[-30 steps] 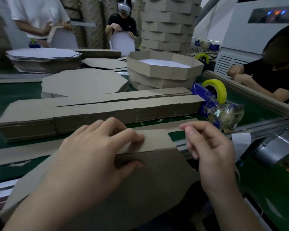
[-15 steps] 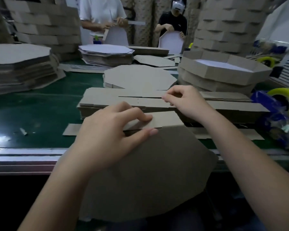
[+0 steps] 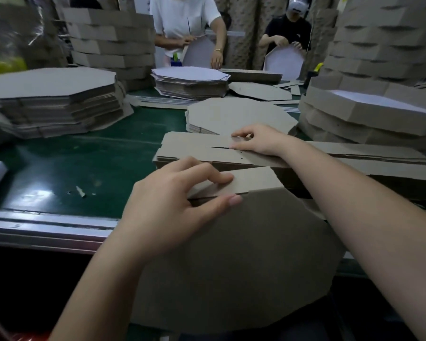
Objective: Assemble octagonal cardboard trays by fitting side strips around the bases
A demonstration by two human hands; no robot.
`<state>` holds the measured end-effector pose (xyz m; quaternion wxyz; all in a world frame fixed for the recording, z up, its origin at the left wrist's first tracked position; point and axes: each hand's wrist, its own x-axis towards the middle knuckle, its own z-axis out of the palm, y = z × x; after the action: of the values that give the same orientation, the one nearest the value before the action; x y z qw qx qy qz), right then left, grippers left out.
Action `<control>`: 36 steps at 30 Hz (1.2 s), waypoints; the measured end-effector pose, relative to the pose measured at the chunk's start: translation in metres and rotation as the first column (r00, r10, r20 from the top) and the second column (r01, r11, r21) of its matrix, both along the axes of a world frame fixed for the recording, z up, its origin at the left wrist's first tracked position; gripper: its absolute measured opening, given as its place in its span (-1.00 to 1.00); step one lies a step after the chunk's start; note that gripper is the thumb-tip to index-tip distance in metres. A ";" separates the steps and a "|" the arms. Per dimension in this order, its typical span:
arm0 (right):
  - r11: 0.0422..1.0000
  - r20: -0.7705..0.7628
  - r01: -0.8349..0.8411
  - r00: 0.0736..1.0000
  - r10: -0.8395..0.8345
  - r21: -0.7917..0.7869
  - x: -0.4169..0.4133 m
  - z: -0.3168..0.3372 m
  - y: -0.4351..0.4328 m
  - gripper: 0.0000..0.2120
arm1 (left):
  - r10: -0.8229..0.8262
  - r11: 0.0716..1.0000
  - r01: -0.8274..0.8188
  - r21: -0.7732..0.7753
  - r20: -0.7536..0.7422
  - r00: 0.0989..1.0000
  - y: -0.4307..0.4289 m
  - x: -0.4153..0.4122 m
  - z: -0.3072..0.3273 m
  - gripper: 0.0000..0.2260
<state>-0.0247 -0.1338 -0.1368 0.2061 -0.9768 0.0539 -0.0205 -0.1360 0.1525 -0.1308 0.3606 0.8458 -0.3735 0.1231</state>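
- Cardboard base [image 3: 244, 254], brown and octagonal, overhangs the green table [image 3: 84, 156].
- Left hand [image 3: 172, 205] pinches a brown cardboard side strip [image 3: 253, 179] against it.
- Right hand [image 3: 258, 141], fingers curled, touches stacked flat strips [image 3: 194, 146]; grip unclear.

The scene is taken by a single wide-angle camera worn on the head, aimed forward and down across the green table [image 3: 84, 153]. The left hand [image 3: 172, 203], on a side strip [image 3: 253, 179], and the right hand [image 3: 261, 141] are caught close at near centre, with both forearms entering from the bottom edge. Stacks of octagonal cardboard [image 3: 52, 99] and two other people [image 3: 185, 23] are seen at the far side.
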 end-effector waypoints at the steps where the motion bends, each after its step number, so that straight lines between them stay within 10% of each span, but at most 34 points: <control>1: 1.000 -0.010 -0.015 1.000 0.015 0.012 0.002 0.000 -0.001 -0.43 | 0.002 1.000 -0.002 0.001 0.001 1.000 0.001 0.000 0.000 -0.60; 16: 0.998 0.300 -0.042 0.953 0.028 0.038 -0.011 0.022 0.003 -0.61 | -0.009 1.000 0.008 0.009 0.022 1.000 0.004 0.001 0.001 -0.62; 23: 0.929 0.334 -0.086 0.918 0.215 -0.361 -0.041 0.045 0.026 -0.42 | 0.008 0.992 -0.027 0.127 0.146 0.989 -0.006 -0.005 0.018 -0.54; 36: 0.898 0.591 -0.003 0.751 0.293 -0.441 -0.167 0.152 0.072 -0.45 | 0.017 0.986 0.029 -0.162 0.273 0.962 0.034 -0.045 0.041 -0.63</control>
<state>-0.1916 -0.0617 0.0151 0.0017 -0.9313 -0.1053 -0.3486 -0.1811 0.1863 -0.0901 0.3743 0.7869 -0.4109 0.2679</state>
